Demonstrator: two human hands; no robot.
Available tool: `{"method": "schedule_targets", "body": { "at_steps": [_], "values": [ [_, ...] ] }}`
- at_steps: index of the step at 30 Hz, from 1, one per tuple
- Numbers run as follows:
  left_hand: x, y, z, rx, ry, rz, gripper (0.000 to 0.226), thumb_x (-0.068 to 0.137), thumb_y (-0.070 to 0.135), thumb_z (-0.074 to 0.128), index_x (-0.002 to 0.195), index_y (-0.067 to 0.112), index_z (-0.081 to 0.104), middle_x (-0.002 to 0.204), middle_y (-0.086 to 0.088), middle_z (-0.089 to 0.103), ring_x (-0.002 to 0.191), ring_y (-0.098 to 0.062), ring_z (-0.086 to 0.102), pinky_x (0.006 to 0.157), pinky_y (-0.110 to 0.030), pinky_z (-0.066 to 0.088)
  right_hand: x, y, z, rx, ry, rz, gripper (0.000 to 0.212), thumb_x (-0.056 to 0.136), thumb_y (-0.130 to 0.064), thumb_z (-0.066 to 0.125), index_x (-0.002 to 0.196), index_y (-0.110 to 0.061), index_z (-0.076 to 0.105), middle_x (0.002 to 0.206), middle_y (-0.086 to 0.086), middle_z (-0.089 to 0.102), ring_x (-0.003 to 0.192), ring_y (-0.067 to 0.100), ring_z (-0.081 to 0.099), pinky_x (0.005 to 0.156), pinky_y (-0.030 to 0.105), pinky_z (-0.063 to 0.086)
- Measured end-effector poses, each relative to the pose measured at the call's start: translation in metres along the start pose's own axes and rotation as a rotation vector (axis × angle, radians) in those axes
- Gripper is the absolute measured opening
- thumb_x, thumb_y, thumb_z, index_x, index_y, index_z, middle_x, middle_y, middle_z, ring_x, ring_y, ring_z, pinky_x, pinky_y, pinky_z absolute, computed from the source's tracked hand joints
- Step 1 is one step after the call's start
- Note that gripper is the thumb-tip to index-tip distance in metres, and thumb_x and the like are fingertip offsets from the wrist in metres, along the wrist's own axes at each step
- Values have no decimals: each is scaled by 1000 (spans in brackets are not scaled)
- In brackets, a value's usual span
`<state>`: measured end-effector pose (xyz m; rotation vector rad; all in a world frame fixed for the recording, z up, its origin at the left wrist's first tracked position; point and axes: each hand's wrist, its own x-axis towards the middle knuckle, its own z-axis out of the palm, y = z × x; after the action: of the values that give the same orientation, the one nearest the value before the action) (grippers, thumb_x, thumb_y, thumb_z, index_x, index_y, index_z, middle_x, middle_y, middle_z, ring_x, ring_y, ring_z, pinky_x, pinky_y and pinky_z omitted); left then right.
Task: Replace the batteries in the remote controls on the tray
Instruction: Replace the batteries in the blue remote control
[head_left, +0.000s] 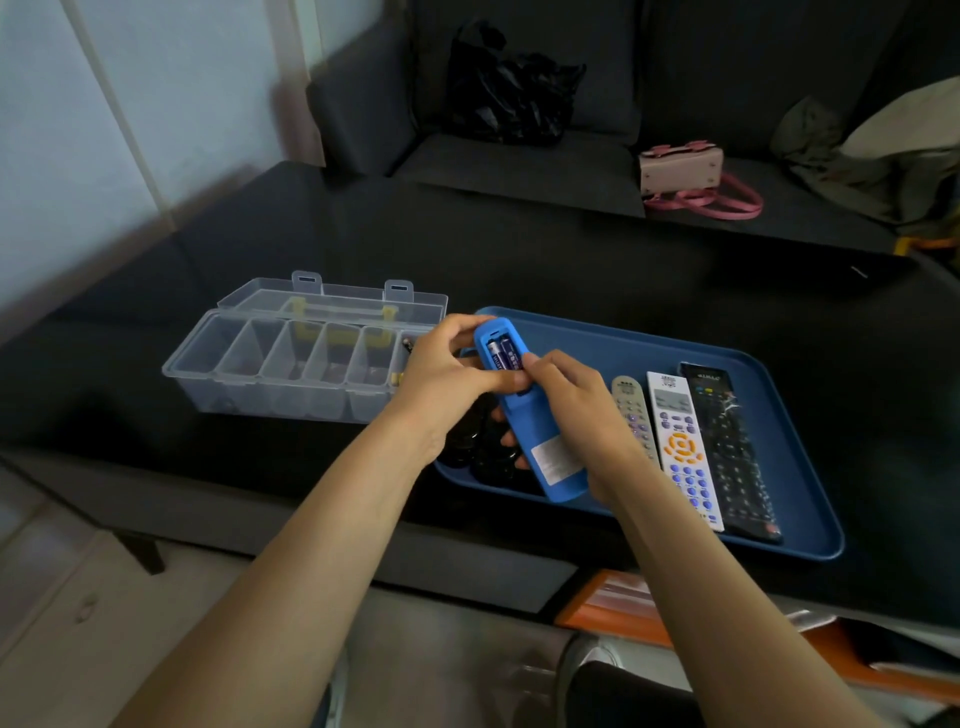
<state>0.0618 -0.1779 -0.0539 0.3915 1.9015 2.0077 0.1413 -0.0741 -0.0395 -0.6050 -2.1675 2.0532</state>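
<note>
A blue-sleeved remote (540, 441) is held back side up above the blue tray (769, 374). Its battery bay is uncovered and two purple batteries (503, 355) lie in it. My left hand (447, 369) grips the remote's top end, thumb by the bay. My right hand (576, 410) holds the remote's right side, its fingertips pressing at the batteries' lower end. On the tray's right part lie a small beige remote (635, 410), a white remote with orange keys (681, 441) and a black remote (727, 441).
A clear plastic compartment box (291, 364) with its lid open stands left of the tray on the dark table. Shiny black objects (478, 447) lie on the tray under my hands. A sofa with a black bag (509, 88) and a pink handbag (685, 171) is behind.
</note>
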Motion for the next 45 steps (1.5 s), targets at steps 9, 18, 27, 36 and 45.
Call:
{"method": "schedule_targets", "body": {
  "at_steps": [9, 18, 27, 36, 45],
  "values": [
    [0, 3, 3, -20, 5, -66, 30, 87, 12, 58, 114, 25, 64, 108, 3, 68, 99, -10, 62, 83, -27, 48, 2, 1, -1, 79, -35, 41, 20, 97, -25, 52, 101, -6, 53, 75, 10, 72, 54, 21, 66, 43, 30, 53],
    [-6, -3, 25, 196, 83, 36, 22, 94, 14, 47, 111, 20, 61, 107, 4, 65, 91, -4, 61, 72, -17, 45, -2, 12, -33, 8, 136, -38, 16, 99, -19, 46, 103, -8, 57, 84, 14, 72, 53, 20, 63, 44, 32, 54],
    [19, -17, 67, 1328, -401, 175, 43, 84, 42, 62, 123, 23, 58, 134, -4, 39, 128, -25, 31, 101, -39, 30, 0, 24, -64, -81, 354, 11, 27, 99, -36, 42, 95, -15, 58, 97, 19, 68, 80, 36, 68, 65, 50, 58],
    [23, -36, 79, 1563, -500, 454, 39, 93, 43, 46, 119, 18, 60, 137, -3, 40, 124, -23, 31, 99, -36, 27, 1, 28, -72, -88, 390, 50, 24, 100, -31, 37, 85, -23, 53, 100, 20, 67, 86, 39, 67, 76, 58, 55],
    [24, -43, 88, 1707, -507, 701, 34, 96, 11, 42, 130, 9, 41, 118, -10, 58, 109, -27, 53, 88, -34, 41, 1, 29, -80, 16, 379, 87, 24, 103, -25, 31, 99, -13, 51, 95, 17, 62, 68, 26, 61, 60, 42, 56]
  ]
}}
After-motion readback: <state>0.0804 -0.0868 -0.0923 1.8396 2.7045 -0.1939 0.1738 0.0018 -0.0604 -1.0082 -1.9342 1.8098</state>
